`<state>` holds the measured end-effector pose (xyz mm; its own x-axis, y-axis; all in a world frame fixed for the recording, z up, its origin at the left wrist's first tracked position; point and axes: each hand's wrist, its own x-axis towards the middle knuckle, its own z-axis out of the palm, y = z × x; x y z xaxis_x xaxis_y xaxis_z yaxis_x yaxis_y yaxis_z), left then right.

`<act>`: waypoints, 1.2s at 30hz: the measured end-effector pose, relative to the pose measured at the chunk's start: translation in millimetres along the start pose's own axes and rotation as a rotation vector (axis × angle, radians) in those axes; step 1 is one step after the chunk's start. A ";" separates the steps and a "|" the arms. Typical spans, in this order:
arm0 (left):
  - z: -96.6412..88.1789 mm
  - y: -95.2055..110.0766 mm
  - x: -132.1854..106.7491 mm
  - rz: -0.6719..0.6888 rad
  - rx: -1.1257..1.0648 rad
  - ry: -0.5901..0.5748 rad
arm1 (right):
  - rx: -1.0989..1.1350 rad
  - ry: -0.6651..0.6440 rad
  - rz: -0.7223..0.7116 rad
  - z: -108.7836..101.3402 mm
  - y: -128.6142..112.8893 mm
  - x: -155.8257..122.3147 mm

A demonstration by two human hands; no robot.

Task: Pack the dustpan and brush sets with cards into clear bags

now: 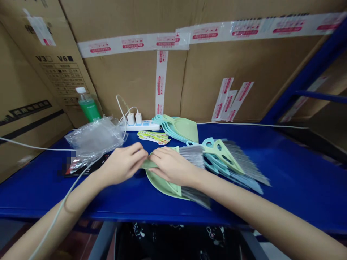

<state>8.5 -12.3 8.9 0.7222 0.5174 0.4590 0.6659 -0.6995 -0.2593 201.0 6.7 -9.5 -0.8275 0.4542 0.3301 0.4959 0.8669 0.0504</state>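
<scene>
A light green dustpan (pixel 158 184) lies on the blue table, with a light green hand brush (pixel 175 188) resting in it, its grey bristles pointing right. My left hand (pixel 125 162) pinches the handle end on the left. Over the handles and the brush head lies my right hand (pixel 172 164), fingers curled around them near the left fingertips. Both hands hide much of the handles. Just to the right is a pile of loose blue and green brushes (pixel 230 157). Behind it, stacked dustpans (pixel 187 129) have a green one on top.
Clear plastic bags (pixel 96 137) lie at the left by a green bottle (pixel 89 106). A white power strip (pixel 146 125) with chargers and printed stickers (pixel 153 137) are at the back. A white cable crosses my left forearm. Cardboard (pixel 130 76) walls the rear.
</scene>
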 end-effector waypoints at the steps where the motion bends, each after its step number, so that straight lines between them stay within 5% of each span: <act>1: -0.9 -3.8 1.7 -0.073 0.008 -0.013 | 0.012 -0.001 0.008 2.4 -2.0 2.3; 6: 5.7 -11.2 3.8 -0.245 0.039 -0.213 | 0.089 0.001 0.093 14.1 -5.9 12.4; 10: 14.1 -13.7 1.0 -0.329 -0.206 -0.394 | 0.146 0.022 0.149 22.2 -4.4 16.8; 18: 29.0 -15.8 -3.0 -0.396 -0.519 -0.341 | 0.184 0.080 0.150 9.8 0.7 8.4; 25: 26.8 -16.4 -1.3 -0.457 -0.748 -0.341 | -0.164 -0.098 0.294 -25.9 50.5 -29.3; 30: 24.4 -15.5 -1.5 -0.508 -0.897 -0.361 | -0.138 -0.218 0.294 -20.7 76.4 -47.2; 36: 25.2 -13.7 -1.8 -0.577 -1.017 -0.410 | -0.172 -0.223 0.338 -15.4 73.0 -48.2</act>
<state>2.9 8.7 -9.8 0.4991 0.8644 -0.0602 0.5903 -0.2883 0.7539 281.1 45.0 -7.1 -0.6383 0.7561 0.1445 0.7697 0.6235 0.1373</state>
